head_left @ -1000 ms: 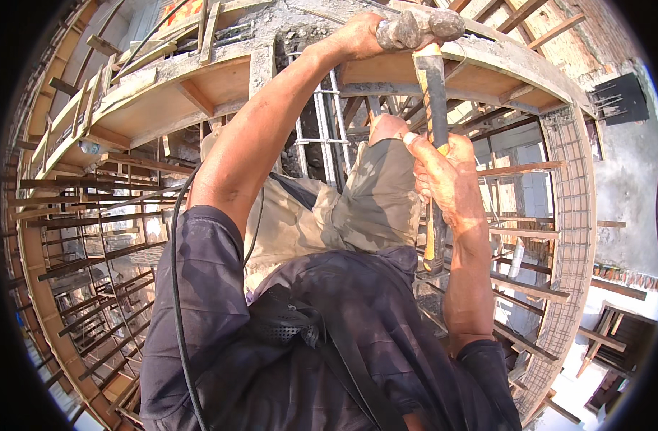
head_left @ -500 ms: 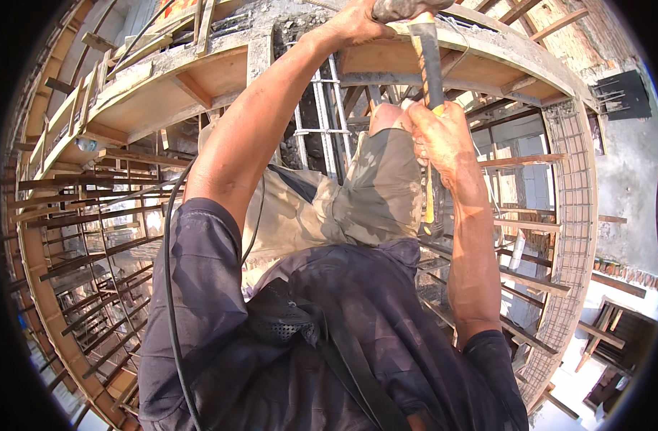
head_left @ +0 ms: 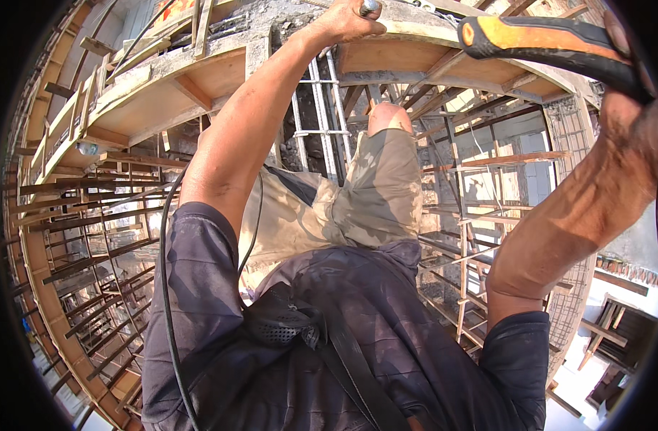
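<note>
My left hand (head_left: 347,20) is at the top edge, closed around a metal rod (head_left: 370,8) whose shiny, rounded end pokes out beside the thumb. The rod's other end is not clearly seen. Raised at the upper right, my right hand (head_left: 623,108) grips a hammer (head_left: 548,42) by its black and orange handle. The handle's butt points left, toward the left hand, and stays well apart from it. The hammer's head is hidden. Below the left hand, upright ribbed steel bars (head_left: 322,118) with cross ties stand in a gap in the concrete, in front of my knees.
A curved timber formwork beam (head_left: 200,79) crosses ahead of me. Wooden props and battens (head_left: 113,237) fill the space below left. On the right runs a formwork strip with a rebar cage (head_left: 570,144). A black cable (head_left: 167,287) hangs along my left arm.
My right hand has swung the hammer up and out to the right, away from the left hand. The rod's end now shows where the hammer's head was. My left hand has barely moved.
</note>
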{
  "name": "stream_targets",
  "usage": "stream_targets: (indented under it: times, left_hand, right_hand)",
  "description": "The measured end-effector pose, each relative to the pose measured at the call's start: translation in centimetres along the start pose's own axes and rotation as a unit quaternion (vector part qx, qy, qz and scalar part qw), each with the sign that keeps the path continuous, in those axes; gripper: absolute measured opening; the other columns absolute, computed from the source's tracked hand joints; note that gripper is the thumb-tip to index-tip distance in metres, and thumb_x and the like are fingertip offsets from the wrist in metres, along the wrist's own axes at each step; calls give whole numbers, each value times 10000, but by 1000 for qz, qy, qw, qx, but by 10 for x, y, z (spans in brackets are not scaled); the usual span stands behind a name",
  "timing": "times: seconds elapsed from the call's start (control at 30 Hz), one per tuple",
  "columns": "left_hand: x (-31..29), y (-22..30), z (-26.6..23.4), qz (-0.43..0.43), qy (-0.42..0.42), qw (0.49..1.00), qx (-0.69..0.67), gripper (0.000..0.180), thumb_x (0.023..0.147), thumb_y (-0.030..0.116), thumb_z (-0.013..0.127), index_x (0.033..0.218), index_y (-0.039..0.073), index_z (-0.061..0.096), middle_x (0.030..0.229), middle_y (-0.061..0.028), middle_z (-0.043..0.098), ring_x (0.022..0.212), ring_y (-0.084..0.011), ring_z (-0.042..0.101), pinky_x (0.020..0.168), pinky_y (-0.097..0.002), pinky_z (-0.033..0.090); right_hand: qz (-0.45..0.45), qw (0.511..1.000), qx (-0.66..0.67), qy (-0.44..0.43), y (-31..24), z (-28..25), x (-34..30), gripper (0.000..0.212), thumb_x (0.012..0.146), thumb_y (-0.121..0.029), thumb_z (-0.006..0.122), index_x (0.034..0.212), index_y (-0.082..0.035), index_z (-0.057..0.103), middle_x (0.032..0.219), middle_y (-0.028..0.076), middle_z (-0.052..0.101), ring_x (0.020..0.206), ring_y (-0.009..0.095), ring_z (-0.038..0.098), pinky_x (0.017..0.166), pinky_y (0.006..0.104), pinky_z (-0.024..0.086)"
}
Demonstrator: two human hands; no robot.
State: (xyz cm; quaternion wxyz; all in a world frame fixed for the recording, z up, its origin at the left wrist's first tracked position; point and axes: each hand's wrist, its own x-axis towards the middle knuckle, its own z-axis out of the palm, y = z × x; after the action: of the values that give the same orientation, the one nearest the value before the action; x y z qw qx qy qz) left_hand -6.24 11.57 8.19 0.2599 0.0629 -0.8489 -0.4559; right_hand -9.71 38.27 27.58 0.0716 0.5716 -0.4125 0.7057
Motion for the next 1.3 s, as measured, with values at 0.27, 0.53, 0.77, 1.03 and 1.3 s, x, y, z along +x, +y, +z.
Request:
stream_targets:
  times: [0.27, 0.53, 0.77, 1.03, 1.3]
  left_hand:
    - [-6, -68, -32, 288, -5, 882, 373, 317, 806, 318, 796, 963, 65, 689, 925, -51, 692, 891, -181, 641, 809, -348, 527]
    - [-8, -14, -13, 8, 20, 998, 62, 194, 671, 143, 722, 716, 65, 550, 689, -43, 522, 675, -187, 492, 617, -374, 431]
    - [2, -11, 1, 119, 81, 987, 65, 155, 767, 80, 667, 909, 18, 681, 811, -86, 655, 767, -225, 604, 666, -363, 496]
    - [-9, -55, -25, -83, -32, 976, 199, 263, 818, 340, 790, 917, 127, 670, 820, -29, 619, 802, -87, 545, 778, -320, 519]
    - [-13, -18, -2, 67, 60, 994, -67, 324, 685, 59, 733, 1000, 12, 672, 897, -64, 663, 863, -191, 603, 753, -358, 501]
  right_hand:
    - [575, 805, -83, -116, 4, 60, -152, 307, 905, -220, 682, 672, -46, 582, 536, -35, 482, 447, 60, 407, 437, 267, 325]
    - [292, 954, 61, 28, -46, 19, -6, 224, 940, -224, 669, 826, -56, 576, 569, -40, 454, 428, 45, 389, 397, 231, 327]
    - [636, 759, -82, -117, 49, 36, -140, 309, 915, -274, 649, 717, -60, 548, 523, -36, 449, 415, 69, 406, 400, 280, 339]
    - [452, 886, -95, -28, -64, 66, -43, 211, 951, -204, 659, 812, -77, 564, 552, -59, 440, 408, 33, 368, 388, 214, 297]
    - [295, 954, -24, 56, 6, 53, -52, 205, 925, -177, 634, 769, -56, 579, 620, -24, 511, 505, 71, 456, 462, 261, 352]
